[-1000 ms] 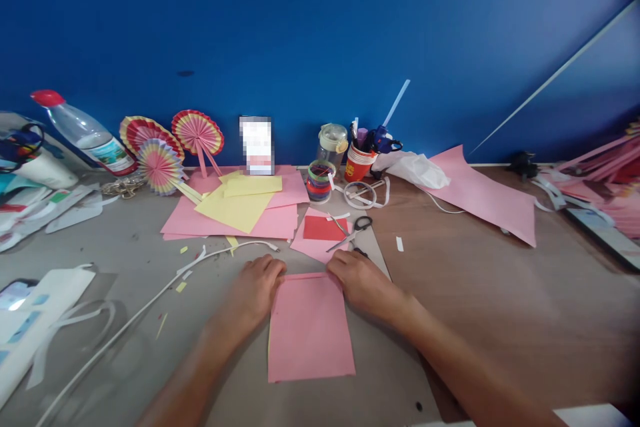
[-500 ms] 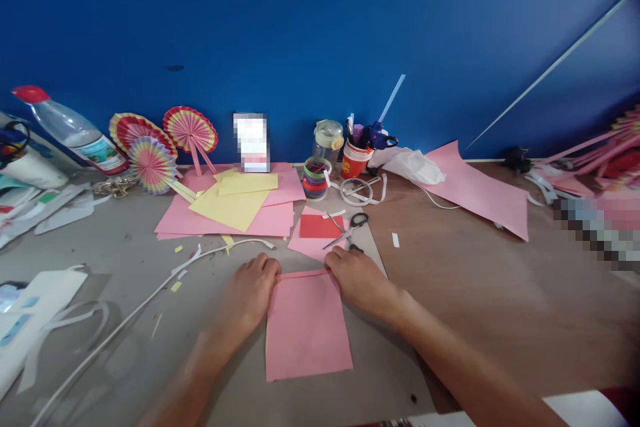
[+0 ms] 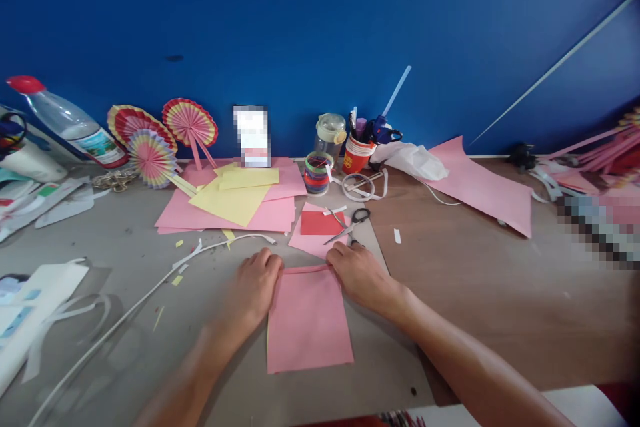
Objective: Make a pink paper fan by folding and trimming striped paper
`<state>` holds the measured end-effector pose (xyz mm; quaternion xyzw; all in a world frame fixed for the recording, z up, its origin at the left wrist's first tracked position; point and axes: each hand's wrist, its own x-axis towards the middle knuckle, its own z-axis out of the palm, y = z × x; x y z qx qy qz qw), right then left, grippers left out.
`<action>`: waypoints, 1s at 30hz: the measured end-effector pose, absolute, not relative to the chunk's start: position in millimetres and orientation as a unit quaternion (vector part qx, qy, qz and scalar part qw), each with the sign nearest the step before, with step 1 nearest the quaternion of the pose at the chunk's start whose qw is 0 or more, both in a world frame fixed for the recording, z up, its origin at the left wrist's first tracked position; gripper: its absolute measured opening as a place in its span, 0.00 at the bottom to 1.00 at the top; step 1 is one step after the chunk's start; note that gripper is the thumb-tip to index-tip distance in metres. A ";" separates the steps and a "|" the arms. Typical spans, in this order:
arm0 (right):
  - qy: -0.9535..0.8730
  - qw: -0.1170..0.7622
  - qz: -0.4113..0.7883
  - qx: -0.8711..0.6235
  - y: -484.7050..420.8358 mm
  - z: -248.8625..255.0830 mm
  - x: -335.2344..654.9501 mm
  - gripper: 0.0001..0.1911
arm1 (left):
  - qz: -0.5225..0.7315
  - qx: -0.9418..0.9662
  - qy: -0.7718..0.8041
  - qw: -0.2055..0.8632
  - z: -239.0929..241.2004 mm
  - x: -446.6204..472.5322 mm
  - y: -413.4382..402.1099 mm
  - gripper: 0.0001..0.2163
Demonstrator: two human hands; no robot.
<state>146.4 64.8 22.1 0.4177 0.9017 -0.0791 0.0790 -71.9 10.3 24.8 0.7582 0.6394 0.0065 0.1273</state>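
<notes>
A pink sheet of paper (image 3: 310, 323) lies on the grey mat in front of me, with a narrow folded strip along its far edge and a sliver of yellow at its left side. My left hand (image 3: 259, 280) pinches the far left corner, fingers closed. At the far right corner my right hand (image 3: 357, 275) grips the fold the same way. Just beyond my right hand are the scissors (image 3: 345, 230), blades apart, lying over a small red paper piece (image 3: 317, 223) and a pink paper piece (image 3: 303, 243).
Behind are stacked pink sheets (image 3: 175, 210), yellow sheets (image 3: 235, 203), paper fans (image 3: 190, 121), a propped phone (image 3: 253, 137), a jar of coloured thread (image 3: 317, 177) and a red cup of pens (image 3: 356, 155). A white cable (image 3: 135, 307) crosses the left side. A large pink sheet (image 3: 493, 183) lies right.
Both hands stay at the far corners of the pink sheet. The folded strip along its far edge looks slightly more raised. The whole view has shifted a little.
</notes>
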 end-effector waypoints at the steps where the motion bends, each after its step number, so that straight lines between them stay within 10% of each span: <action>1: 0.903 0.073 -0.076 0.417 64.7 20.4 146.9 0.10 | 0.008 0.760 0.638 0.124 23.7 -72.0 9.9 0.08; 30: 0.922 -0.061 -0.072 0.376 59.4 15.0 153.2 0.06 | 0.087 0.810 0.579 0.045 9.7 -83.7 2.6 0.07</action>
